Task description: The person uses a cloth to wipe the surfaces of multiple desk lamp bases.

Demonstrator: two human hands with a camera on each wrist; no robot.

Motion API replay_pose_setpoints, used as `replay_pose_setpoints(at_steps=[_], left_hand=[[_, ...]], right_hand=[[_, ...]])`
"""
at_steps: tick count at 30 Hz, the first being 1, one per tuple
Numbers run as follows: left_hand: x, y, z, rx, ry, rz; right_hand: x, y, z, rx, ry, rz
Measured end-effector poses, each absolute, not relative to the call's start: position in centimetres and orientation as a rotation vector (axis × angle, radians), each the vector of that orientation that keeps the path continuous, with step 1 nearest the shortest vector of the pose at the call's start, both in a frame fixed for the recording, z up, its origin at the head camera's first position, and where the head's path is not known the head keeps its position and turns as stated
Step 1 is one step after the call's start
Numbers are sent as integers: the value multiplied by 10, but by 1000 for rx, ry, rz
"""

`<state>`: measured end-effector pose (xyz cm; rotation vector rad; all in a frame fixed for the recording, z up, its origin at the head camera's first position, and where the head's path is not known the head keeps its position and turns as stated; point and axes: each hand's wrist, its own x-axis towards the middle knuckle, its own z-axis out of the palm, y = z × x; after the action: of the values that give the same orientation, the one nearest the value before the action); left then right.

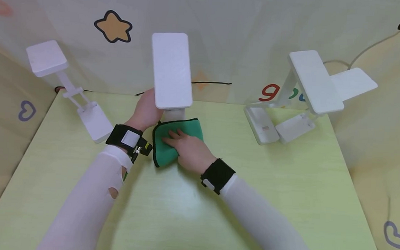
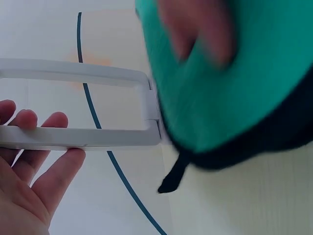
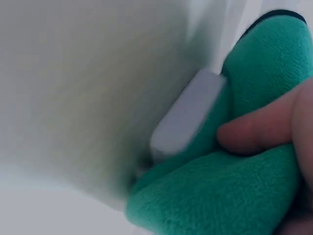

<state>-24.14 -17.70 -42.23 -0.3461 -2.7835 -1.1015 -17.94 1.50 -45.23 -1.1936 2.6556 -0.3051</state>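
In the head view a white desk lamp (image 1: pixel 172 68) stands at the table's middle, its flat head toward me. My left hand (image 1: pixel 145 111) holds the lamp partly behind its head. The left wrist view shows thumb and fingers pinching one bar of the white frame-shaped lamp arm (image 2: pixel 112 137). A green cloth (image 1: pixel 162 153) with dark edging covers the lamp's base. My right hand (image 1: pixel 195 153) presses the cloth with spread fingers. In the right wrist view a thumb pushes into the folded cloth (image 3: pixel 210 196) against the white base (image 3: pixel 188 115), whose edge shows beside it.
Another white lamp (image 1: pixel 96 121) stands on the left of the pale green table (image 1: pixel 168 217). Two more white lamps stand close together at the right, one with its head (image 1: pixel 315 82) raised over the other's head (image 1: pixel 356 83). A patterned curtain (image 1: pixel 231 36) hangs behind.
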Motion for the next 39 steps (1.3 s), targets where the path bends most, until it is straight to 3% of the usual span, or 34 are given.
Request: replay_pose_setpoints(at_steps=[11, 25, 39], left_hand=[[-242, -174, -423, -356, -2744, -1182], [-238, -173, -417, -316, -2771, -1166], [-241, -194, -413, -421, -2756, -1298]], right_hand=[[-211, 9, -468, -1126, 2846, -383], [-158, 44, -452, -1122, 2734, -272], [-154, 67, -430, -1124, 2804, -501]])
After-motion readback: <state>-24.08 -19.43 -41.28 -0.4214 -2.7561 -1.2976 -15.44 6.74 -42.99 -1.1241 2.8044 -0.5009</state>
